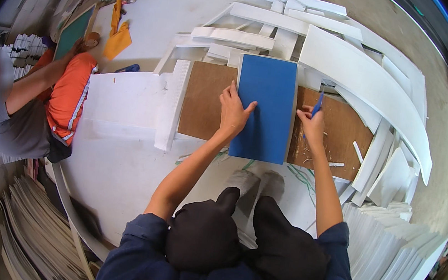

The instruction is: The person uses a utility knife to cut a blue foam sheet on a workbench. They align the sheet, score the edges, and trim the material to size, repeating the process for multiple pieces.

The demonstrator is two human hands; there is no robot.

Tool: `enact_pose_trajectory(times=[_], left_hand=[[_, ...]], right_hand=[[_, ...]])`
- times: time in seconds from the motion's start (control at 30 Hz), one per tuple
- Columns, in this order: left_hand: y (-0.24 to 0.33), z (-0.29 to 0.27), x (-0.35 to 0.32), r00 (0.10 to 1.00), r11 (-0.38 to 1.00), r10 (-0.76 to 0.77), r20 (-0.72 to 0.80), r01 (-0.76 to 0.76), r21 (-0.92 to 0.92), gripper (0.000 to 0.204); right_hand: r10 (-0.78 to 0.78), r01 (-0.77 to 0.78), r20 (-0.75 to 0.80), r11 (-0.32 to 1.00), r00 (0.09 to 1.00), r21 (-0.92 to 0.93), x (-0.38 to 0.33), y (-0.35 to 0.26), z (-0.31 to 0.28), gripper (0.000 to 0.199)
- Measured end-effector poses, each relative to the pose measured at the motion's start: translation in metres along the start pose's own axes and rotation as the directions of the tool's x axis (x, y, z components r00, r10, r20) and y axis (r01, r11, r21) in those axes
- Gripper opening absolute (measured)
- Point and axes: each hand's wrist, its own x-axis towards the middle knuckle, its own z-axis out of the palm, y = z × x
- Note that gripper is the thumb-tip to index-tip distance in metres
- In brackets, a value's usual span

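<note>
A blue rectangular panel (pixel 264 111) with a pale rim lies upright-lengthwise before me, across a brown wooden board (pixel 206 101). My left hand (pixel 233 109) lies along the panel's left edge, fingers spread and thumb on the blue face. Just right of the panel, my right hand (pixel 313 126) is closed around a blue cutter knife (pixel 318 104) that points away from me. Its thumb and finger are close to the panel's right edge; whether they touch it is hard to tell. Thin pale shavings (pixel 335 164) lie on the brown board below that hand.
White offcut strips (pixel 269 18) pile up beyond the panel, with a long curved one (pixel 376 86) to the right. Stacked sheets (pixel 389 255) stand at right. A co-worker in orange trousers (pixel 71 96) sits at left beside a green board (pixel 73 37). A yellow cloth (pixel 118 42) lies nearby.
</note>
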Motion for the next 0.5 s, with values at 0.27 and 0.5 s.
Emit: enact_pose_trajectory(times=[0.27, 0.5], left_hand=[[-0.044, -0.020, 0.050, 0.890, 0.949, 0.314, 0.330, -0.305, -0.080, 0.080], [-0.029, -0.045, 0.048, 0.799, 0.892, 0.426, 0.424, -0.448, -0.051, 0.068]], right_hand=[[0.141, -0.160, 0.129, 0.975, 0.982, 0.152, -0.071, -0.002, 0.033, 0.030], [0.307, -0.270, -0.063, 0.904, 0.950, 0.331, -0.104, 0.005, -0.005, 0.020]])
